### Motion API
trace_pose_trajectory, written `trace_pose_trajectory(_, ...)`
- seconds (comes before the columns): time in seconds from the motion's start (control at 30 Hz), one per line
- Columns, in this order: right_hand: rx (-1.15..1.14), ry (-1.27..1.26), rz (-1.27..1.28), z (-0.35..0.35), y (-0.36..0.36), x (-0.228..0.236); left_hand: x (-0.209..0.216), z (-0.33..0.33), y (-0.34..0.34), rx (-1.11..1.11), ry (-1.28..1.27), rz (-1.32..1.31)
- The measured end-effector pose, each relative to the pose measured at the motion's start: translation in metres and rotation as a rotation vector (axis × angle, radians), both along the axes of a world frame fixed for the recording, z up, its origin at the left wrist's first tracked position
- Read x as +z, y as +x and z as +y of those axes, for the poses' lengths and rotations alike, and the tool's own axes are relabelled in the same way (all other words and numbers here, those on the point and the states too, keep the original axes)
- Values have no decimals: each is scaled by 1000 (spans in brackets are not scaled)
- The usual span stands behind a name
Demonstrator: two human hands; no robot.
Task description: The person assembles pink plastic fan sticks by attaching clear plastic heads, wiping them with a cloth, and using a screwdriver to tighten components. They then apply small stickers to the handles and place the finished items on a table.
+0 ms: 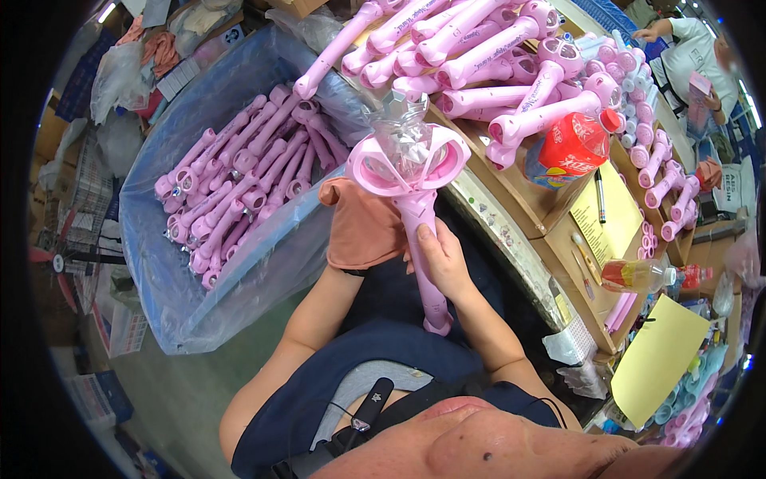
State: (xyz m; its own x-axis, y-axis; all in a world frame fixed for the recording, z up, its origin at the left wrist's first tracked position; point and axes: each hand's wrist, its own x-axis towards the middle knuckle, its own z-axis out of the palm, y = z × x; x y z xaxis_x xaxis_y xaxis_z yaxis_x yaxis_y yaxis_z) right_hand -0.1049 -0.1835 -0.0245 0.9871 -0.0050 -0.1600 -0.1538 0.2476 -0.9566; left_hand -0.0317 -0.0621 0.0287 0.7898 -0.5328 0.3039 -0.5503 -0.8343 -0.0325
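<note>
A pink toy wand point(419, 215) stands upright in front of me, its wide ring-shaped head at the top holding a clear and silvery ornament point(401, 148). My right hand point(444, 259) is closed around the wand's handle, with the thumb lying along it. A salmon-coloured cloth point(363, 231) drapes over my left hand point(343, 281) and lies against the wand just below its head. The cloth hides most of the left hand's fingers, which appear to grip it.
On the left, a blue bin point(171, 307) lined with clear plastic holds many pink wands point(239, 184). More wands point(487, 56) are heaped on the workbench. Also there are a red-labelled bottle point(568, 152), a second bottle point(638, 275), a pen point(600, 195) and yellow paper point(658, 359). Another person point(702, 64) stands far right.
</note>
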Motion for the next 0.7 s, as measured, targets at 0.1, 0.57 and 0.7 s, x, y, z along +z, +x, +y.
trace_pose_trajectory(0.1, 39, -7, 13, -2, 1, -2, -11, -1, -3, 146, 158, 146)
trace_pose_trajectory(0.57, 223, -87, 19, 20, -30, -22, -19, 19, 43, 9, -2249, 1346)
trace_pose_trajectory(0.7, 5, 2, 30, -3, 7, 9, -58, 36, 44, 62, -2110, 1417)
